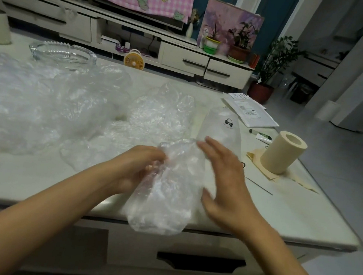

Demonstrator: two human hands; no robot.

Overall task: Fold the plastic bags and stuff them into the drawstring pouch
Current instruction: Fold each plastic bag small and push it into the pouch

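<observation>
Pouch (220, 131) logo txt unreadable; left hand (136, 166) grips plastic bag (165, 200), right hand (225, 177) released.

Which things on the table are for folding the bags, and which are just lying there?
For the job: bag gripped by the left hand, right hand beside it, heap of loose bags, pouch with a black logo.

Just lying about: glass ashtray, paper roll, envelopes, small tube.
</observation>
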